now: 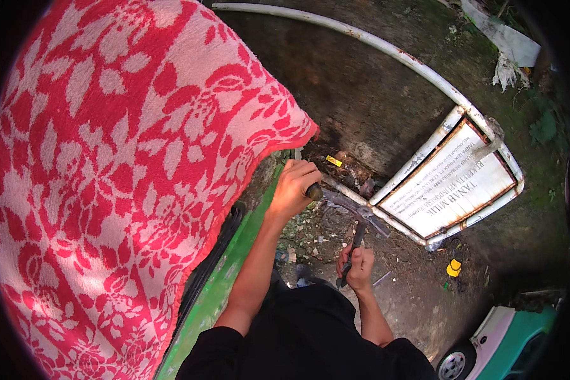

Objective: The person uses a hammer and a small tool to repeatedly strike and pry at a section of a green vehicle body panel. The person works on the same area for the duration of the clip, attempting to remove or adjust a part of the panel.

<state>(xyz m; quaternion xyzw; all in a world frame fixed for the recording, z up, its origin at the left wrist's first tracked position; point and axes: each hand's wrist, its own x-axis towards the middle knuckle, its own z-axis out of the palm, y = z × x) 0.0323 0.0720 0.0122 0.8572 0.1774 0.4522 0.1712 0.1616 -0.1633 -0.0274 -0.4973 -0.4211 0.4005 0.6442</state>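
My left hand (296, 187) is closed around a tool handle (313, 192) with a dark, rounded end. Greyish metal (354, 206) runs from near that handle toward the right; whether it belongs to the same tool, I cannot tell. Lower and to the right, my right hand (359, 265) grips a long, dark, narrow tool (359, 234). Its upper end points at the metal and appears to meet it, while its lower end sticks out below my fist. The exact kind of either tool is unclear.
A red and pink floral cloth (120, 164) covers the left side, above a green painted edge (202, 316). A rusty white-framed sign (449, 180) stands at the right. Litter surrounds a yellow piece (334, 161). A yellow object (453, 268) and green-and-white vehicle (513, 342) lie rightward.
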